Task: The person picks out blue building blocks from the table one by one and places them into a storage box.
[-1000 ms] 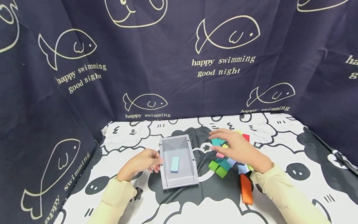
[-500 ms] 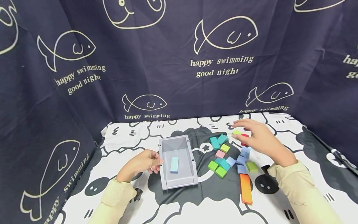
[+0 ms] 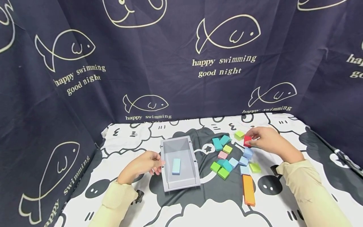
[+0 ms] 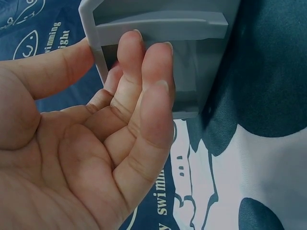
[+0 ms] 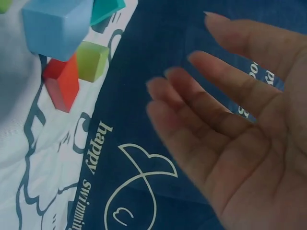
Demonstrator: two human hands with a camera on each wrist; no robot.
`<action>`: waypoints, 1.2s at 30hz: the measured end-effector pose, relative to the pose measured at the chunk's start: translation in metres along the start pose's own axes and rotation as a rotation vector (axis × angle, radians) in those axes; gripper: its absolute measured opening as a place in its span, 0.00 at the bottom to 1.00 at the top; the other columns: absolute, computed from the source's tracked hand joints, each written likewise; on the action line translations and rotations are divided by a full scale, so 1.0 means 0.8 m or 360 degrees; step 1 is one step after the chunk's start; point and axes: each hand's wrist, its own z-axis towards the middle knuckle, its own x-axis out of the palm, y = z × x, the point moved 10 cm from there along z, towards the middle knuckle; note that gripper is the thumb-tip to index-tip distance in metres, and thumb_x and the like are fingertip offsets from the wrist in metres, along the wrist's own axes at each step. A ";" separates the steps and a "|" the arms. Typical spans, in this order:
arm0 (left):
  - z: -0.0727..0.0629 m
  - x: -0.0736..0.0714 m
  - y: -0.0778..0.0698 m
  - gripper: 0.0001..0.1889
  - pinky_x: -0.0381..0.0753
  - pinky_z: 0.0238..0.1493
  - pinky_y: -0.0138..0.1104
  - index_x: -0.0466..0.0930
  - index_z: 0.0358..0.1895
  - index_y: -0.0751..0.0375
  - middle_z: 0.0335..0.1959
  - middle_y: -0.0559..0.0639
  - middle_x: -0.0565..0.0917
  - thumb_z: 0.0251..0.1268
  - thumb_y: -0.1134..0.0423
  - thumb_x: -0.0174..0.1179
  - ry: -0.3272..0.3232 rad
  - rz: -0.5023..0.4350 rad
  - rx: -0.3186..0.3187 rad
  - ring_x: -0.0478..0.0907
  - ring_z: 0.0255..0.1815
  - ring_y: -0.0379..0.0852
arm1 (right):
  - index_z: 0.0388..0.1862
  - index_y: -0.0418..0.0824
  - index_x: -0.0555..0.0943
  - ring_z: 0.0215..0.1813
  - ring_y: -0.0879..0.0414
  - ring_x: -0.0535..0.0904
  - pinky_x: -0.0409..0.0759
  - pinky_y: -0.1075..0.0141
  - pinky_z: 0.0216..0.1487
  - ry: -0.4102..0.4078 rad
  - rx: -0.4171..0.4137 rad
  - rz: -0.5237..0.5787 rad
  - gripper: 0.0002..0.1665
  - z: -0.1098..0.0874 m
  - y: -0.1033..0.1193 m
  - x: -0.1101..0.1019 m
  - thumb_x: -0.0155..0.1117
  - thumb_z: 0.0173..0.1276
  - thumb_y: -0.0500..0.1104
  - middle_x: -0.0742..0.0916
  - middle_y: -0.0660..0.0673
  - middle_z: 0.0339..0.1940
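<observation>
On the left, my left hand point(image 3: 146, 164) grips the side rim of a grey plastic bin point(image 3: 181, 185), with the thumb at the edge and curled fingers at the outside in the left wrist view. Inside the bin lies a light-blue oblong block point(image 3: 176, 166). Over at the right, my right hand point(image 3: 266, 140) has thumb and fingertips around a red block point(image 3: 247, 141) in the head view. The right wrist view shows that hand point(image 5: 230, 115) with its fingers spread, apart from the red block point(image 5: 62, 84). A yellow-green block point(image 3: 239, 135) is beside it.
Loose blocks lie right of the bin: teal point(image 3: 217, 144), pink point(image 3: 222, 155), green point(image 3: 223, 173), blue point(image 3: 248, 153) and a long orange one point(image 3: 249, 189). A patterned cloth point(image 3: 215, 208) covers the table; a dark curtain point(image 3: 181, 63) hangs behind and at the sides.
My right hand has moved right from over the teal and pink blocks to the red block, and its fingers have drawn together there. The left hand stays at the bin's rim.
</observation>
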 end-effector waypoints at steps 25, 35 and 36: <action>0.001 0.000 0.002 0.08 0.78 0.26 0.35 0.77 0.34 0.67 0.23 0.52 0.82 0.68 0.64 0.60 -0.0010 -0.0004 -0.0015 0.81 0.24 0.45 | 0.35 0.37 0.85 0.31 0.58 0.73 0.74 0.59 0.36 0.0263 -0.0090 -0.0105 0.16 -0.001 -0.011 0.055 0.78 0.46 0.39 0.82 0.51 0.26; 0.003 -0.001 0.001 0.08 0.78 0.26 0.35 0.77 0.33 0.65 0.23 0.52 0.81 0.69 0.64 0.60 -0.0007 0.0004 -0.0021 0.80 0.23 0.44 | 0.35 0.40 0.84 0.29 0.57 0.69 0.68 0.61 0.34 0.0290 -0.0068 -0.0106 0.15 0.004 -0.017 0.067 0.76 0.45 0.36 0.76 0.52 0.24; 0.003 -0.001 0.001 0.08 0.78 0.26 0.35 0.77 0.33 0.65 0.22 0.52 0.81 0.69 0.64 0.60 -0.0006 0.0005 -0.0022 0.80 0.23 0.44 | 0.35 0.40 0.84 0.29 0.57 0.69 0.68 0.60 0.34 0.0293 -0.0067 -0.0106 0.15 0.004 -0.018 0.067 0.77 0.45 0.36 0.76 0.53 0.24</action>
